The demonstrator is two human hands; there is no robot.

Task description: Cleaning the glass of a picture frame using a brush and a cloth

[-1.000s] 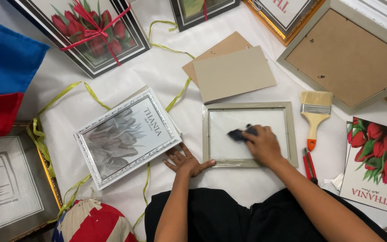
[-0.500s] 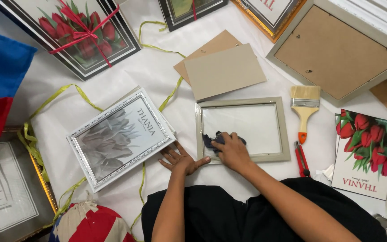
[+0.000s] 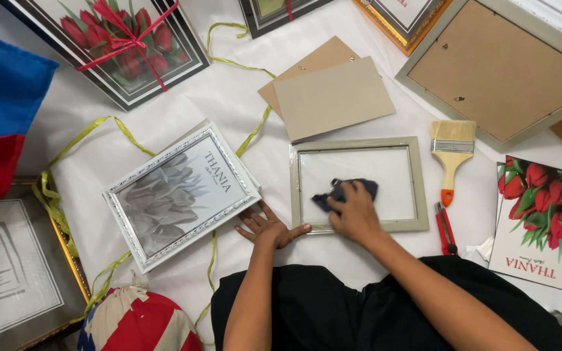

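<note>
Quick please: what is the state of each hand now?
Left hand: open, flat beside the grey frame.
Right hand: closed on a dark cloth on the glass.

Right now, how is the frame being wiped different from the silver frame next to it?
The grey frame is plain and holds only clear glass; the silver frame has a beaded edge and a grey flower picture. The grey frame lies square to the person, the silver one is tilted. The right hand presses a dark cloth on the grey frame. Both lie flat on the white sheet.
</note>
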